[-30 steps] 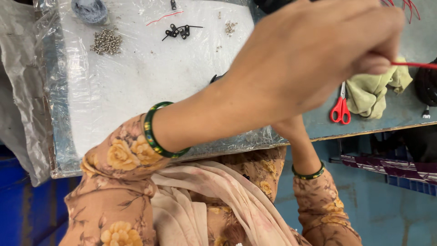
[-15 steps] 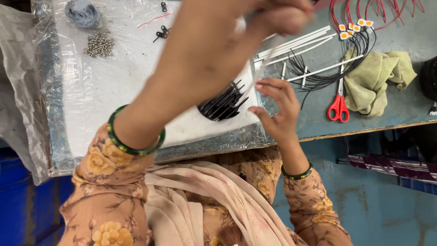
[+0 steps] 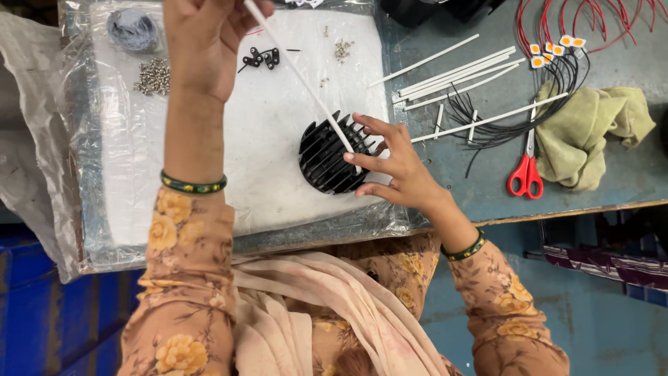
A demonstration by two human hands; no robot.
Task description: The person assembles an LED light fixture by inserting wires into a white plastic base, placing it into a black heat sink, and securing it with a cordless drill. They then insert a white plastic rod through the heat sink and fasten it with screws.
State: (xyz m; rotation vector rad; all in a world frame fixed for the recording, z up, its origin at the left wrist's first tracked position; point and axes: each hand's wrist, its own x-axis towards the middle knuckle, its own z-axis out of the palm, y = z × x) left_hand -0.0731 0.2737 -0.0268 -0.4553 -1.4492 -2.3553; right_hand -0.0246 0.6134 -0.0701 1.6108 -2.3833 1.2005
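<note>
Fingers point(image 3: 209, 17) hold white tube point(image 3: 299, 76) slanting down-right into heatsink point(image 3: 330, 157).

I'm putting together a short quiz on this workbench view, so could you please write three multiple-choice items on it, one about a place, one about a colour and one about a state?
1. Where do the scissors lie?
A. beside the yellow-green cloth
B. on the white pad
C. in the left hand

2. What colour is the finned round part?
A. red
B. black
C. white

3. What is the left hand doing?
A. resting flat
B. holding a thin white tube that slants down to the finned part
C. gripping the cloth

Answers:
1. A, the red handles sit just left of the cloth.
2. B, it shows dark against the white pad.
3. B, its fingers close on the tube's upper end, while the right hand touches the part.
</note>
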